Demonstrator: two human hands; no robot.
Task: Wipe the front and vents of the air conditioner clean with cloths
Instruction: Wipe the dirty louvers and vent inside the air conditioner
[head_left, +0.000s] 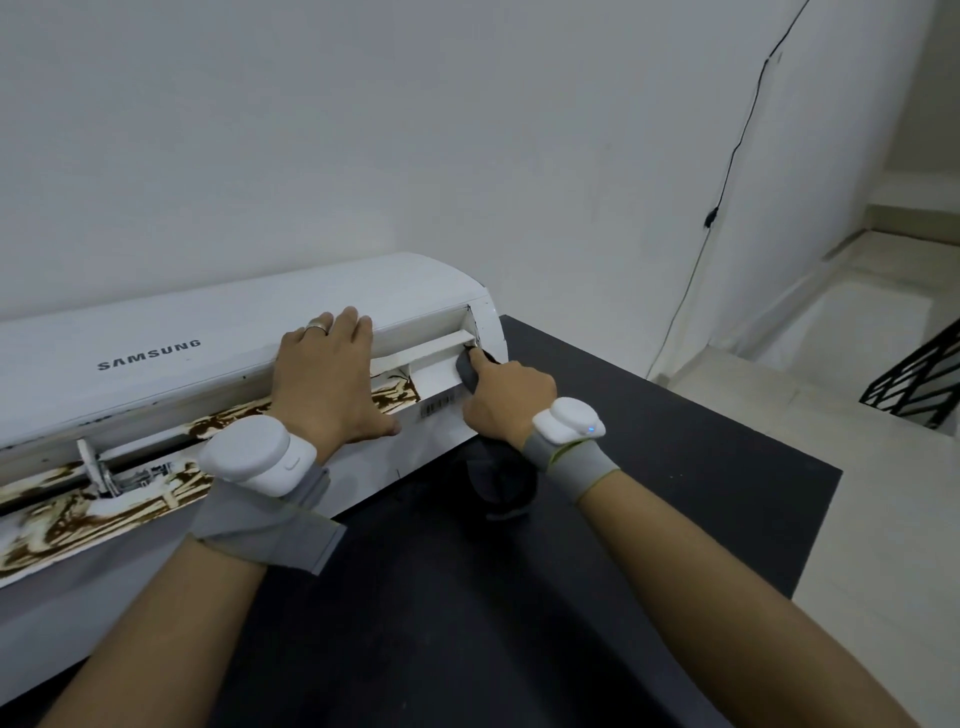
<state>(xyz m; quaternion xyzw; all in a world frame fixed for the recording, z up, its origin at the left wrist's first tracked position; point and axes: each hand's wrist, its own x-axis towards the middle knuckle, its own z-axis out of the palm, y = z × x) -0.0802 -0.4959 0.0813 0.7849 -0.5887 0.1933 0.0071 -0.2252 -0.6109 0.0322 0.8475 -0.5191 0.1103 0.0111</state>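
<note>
Now the white air conditioner (218, 332) lay on a black table (675, 467) by the wall; the left hand (324, 382) rested flat on its front; the right hand (506, 402) gripped a dark cloth (467, 371) in the vent's right end.

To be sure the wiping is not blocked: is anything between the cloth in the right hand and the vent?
Nothing visible. The right hand holds the dark cloth already against the right end of the vent. The left hand lies flat on the air conditioner, left of the cloth, out of its way.
</note>
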